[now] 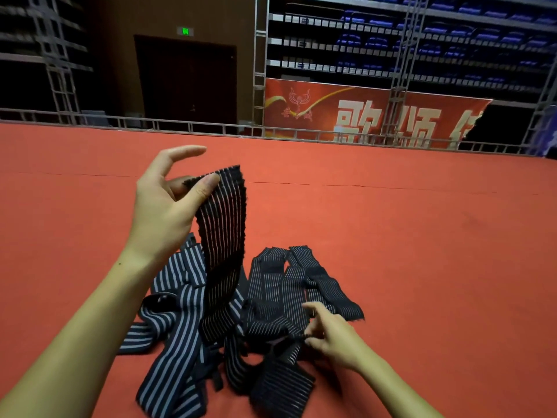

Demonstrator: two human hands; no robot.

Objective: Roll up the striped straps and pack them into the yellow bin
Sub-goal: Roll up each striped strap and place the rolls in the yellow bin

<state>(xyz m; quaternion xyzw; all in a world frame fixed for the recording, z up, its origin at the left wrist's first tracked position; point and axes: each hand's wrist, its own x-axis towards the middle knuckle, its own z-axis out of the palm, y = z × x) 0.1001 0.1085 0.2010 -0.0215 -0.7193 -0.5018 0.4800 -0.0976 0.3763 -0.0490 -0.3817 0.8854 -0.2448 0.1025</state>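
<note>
While the left hand (164, 212) is raised above the heap, its thumb and a finger tucked behind the cloth pinch the top end of one strap (223, 236); the forefinger arches free above, touching nothing. This lifted strap is black with thin pale stripes and hangs straight down from the pinch, its lower part running into the pile (241, 315) of straps below.

The pile lies on a red carpet (422, 236) that covers the whole near surface. On the left side of the pile are straps with broad grey-and-black stripes (177, 336), looped and crossing each other. On the right are darker ones with fine stripes (301, 276), several lying side by side and reaching away from the person.

The right hand (334, 339) is low, at the right edge of the pile. Its fingers are curled, and the thumb and fingertips pinch a dark fold of a fine-striped strap; just which strap this fold belongs to cannot be told in the tangle. Both forearms are bare.

Beyond the carpet's far edge runs a low metal railing (211, 129). Behind it stand a dark door (187, 79) with a green sign (185, 31) above, metal truss posts, a red banner (376, 113) with large pale characters, and rows of blue seats (452, 31).
</note>
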